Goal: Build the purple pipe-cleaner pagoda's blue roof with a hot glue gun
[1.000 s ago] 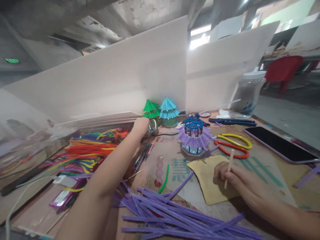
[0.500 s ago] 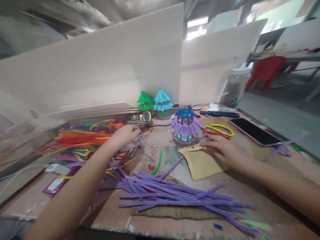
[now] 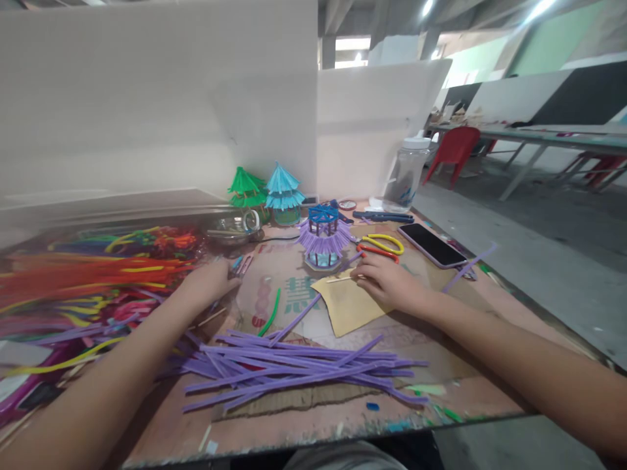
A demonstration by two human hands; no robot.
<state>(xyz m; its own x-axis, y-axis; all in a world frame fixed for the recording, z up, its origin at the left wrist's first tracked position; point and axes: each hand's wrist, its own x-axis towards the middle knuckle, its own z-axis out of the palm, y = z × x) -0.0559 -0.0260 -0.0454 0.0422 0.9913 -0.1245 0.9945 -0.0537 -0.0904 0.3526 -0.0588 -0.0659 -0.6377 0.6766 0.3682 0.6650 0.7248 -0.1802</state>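
My right hand [image 3: 385,281] is closed on a thin wooden stick [image 3: 339,280], whose pale end sticks out over a tan sheet [image 3: 350,310] that looks like sandpaper. On the left, my left hand [image 3: 210,282] is low over the table beside some slim pen-like items [image 3: 241,264]. Its fingers are curled, and their tips and whatever they hold are hidden. Between the hands and farther back stands a small pavilion model [image 3: 323,238] with a purple pipe-cleaner roof and a blue ring on top. Purple pipe cleaners [image 3: 304,372] lie in a loose pile in front.
Green [image 3: 245,189] and light blue [image 3: 284,196] pavilion models stand at the back. Yellow-and-red-handled scissors [image 3: 385,245], a phone [image 3: 432,245] and a clear bottle [image 3: 406,173] are on the right. Bundles of coloured pipe cleaners [image 3: 98,281] and a metal bowl [image 3: 230,228] lie left.
The view has swung to the right, so the table things sit farther left in it. My left hand has come down slightly beside the pen-like items. My right hand still holds the stick over the sheet.
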